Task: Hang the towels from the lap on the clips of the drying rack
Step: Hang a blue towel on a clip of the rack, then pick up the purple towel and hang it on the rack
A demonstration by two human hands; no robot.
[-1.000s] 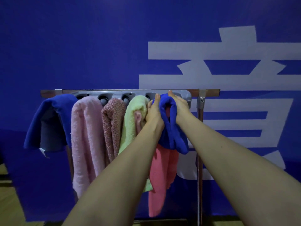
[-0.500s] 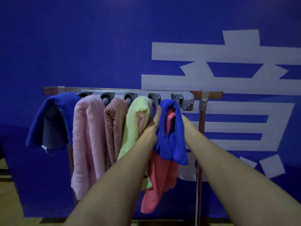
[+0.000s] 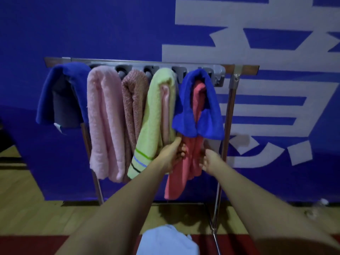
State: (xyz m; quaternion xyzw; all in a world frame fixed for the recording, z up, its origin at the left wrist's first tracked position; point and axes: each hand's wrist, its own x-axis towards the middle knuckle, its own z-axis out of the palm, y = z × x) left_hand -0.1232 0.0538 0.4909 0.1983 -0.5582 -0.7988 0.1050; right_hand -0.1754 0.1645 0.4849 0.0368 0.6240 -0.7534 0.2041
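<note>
Coral towel [image 3: 191, 162] and blue towel [image 3: 198, 107] hang together from the rack's end clip [image 3: 219, 74]. The left hand [image 3: 174, 153] pinches the coral edge; whether the blurred right hand [image 3: 207, 160] grips it is unclear. Smooth downward gently, so the clip keeps its hold. A pale towel [image 3: 165, 240] waits below.

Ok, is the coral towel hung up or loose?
Hung: coral towel hangs inside the blue towel at clip bar's right end; left hand grips it low.
</note>
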